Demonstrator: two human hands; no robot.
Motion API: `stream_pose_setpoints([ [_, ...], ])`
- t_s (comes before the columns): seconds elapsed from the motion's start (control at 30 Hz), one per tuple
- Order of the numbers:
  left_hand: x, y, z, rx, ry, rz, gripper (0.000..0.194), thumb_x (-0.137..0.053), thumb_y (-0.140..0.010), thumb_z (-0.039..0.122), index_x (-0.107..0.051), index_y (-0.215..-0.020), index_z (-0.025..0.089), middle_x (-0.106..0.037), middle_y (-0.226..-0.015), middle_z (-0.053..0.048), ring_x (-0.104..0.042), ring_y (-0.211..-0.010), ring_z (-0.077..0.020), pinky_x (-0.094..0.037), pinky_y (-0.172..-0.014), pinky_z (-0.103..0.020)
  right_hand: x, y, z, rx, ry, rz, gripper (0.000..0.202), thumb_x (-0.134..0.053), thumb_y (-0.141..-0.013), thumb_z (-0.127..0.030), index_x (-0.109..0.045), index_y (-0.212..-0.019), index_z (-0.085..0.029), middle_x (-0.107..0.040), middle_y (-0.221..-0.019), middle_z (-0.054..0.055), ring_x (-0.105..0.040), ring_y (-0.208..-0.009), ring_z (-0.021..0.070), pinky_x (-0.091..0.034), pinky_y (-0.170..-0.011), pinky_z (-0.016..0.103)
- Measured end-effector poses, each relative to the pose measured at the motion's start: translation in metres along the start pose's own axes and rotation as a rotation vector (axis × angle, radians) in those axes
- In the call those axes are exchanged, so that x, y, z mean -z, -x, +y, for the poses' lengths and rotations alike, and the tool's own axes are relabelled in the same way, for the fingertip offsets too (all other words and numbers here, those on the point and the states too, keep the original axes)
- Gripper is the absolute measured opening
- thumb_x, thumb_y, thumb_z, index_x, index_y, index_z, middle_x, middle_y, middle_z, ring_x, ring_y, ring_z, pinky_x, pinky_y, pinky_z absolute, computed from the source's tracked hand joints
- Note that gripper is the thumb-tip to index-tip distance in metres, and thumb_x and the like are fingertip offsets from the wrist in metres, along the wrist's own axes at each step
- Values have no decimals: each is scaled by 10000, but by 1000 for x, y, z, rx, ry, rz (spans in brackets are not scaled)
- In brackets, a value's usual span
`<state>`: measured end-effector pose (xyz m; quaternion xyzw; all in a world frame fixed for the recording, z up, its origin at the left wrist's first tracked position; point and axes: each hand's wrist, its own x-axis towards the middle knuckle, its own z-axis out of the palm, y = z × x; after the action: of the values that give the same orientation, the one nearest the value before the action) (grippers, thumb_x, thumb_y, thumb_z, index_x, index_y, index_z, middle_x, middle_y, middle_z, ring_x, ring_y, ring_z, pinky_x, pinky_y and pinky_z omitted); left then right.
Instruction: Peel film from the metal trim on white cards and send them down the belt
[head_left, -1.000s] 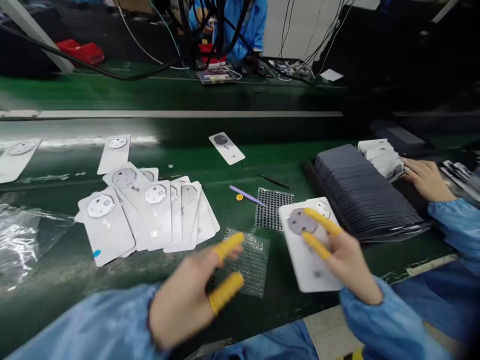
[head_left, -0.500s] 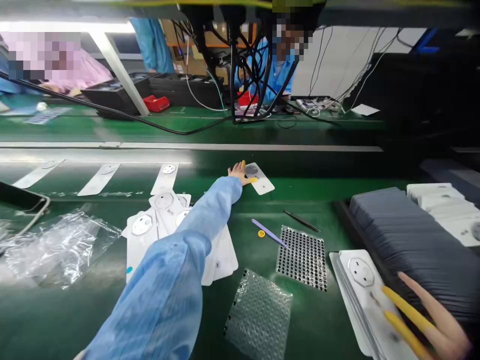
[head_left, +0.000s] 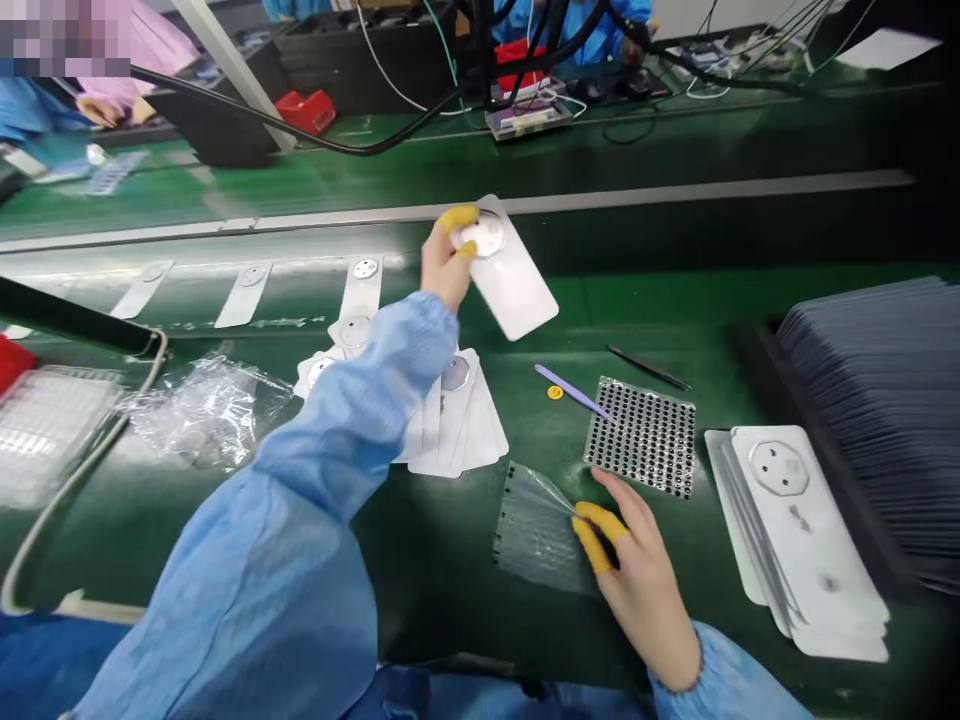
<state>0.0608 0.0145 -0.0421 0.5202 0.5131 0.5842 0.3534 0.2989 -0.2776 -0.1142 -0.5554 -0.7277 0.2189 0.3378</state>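
My left hand [head_left: 448, 258], with yellow finger covers, pinches one end of a white panel [head_left: 519, 285]. The panel bears a round disc and is held tilted above the green bench. Its sleeve crosses over a fanned pile of similar white panels [head_left: 469, 425]. Lower down, my right hand [head_left: 637, 575] is closed, thumb and forefinger on the raised edge of a clear plastic sheet [head_left: 532, 535]. Just above that hand lies a sheet of small black dots [head_left: 645, 440]. A lilac tweezers-like tool [head_left: 570, 390] rests partly on the dot sheet, beside a small yellow disc [head_left: 554, 393].
Stacked white panels [head_left: 814, 540] lie at the right, by a black tray of dark grey sheets [head_left: 877, 400]. Several panels lie along the far strip. Crumpled clear plastic [head_left: 214, 410] and a bent metal bar [head_left: 97, 475] are at the left. Cables [head_left: 360, 150] hang across the back.
My left hand has picked the panel up from the bench. My right hand has moved left from the stacked panels to the plastic sheet and lifted its edge. The view has tilted down.
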Motion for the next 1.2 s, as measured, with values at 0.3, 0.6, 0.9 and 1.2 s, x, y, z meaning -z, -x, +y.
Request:
stream_pose_setpoints([
  [0.3,84,243,54,422,-49,-499,302,-636,-815,397,-731,-955,147,-703,-1009,-106,-658,-949,-264,-522,-864,-385,42,-29,-2,-549,-709,-388,358,-642,-807,-459,-630,-1034,-182,-677,-702,35,-616,-565,130,-522,-487,233],
  [0.6,56,292,34,491,-42,-338,253,-701,-756,385,-737,-773,135,-679,-843,-115,-653,-799,-227,-530,-739,-344,15,-26,-19,66,-58,-47,374,-597,-863,-263,-541,-1233,-235,-540,-1286,113,-550,-1150,267,-509,-941,490],
  [0.9,51,296,32,686,321,-392,309,-749,-734,388,-708,-918,142,-713,-886,-83,-673,-779,-204,-541,-695,-300,-11,-27,-44,395,-179,-223,303,-516,-887,-84,-520,-1178,-170,-606,-1080,104,-581,-1003,195,-564,-811,355],
  [1.2,48,296,32,263,-308,-449,99,-609,-785,147,-701,-821,158,-650,-883,-76,-644,-809,-209,-521,-727,-308,-18,-29,-35,522,-170,-228,196,-502,-870,-79,-585,-1034,-146,-634,-1023,134,-619,-948,215,-570,-746,358],
])
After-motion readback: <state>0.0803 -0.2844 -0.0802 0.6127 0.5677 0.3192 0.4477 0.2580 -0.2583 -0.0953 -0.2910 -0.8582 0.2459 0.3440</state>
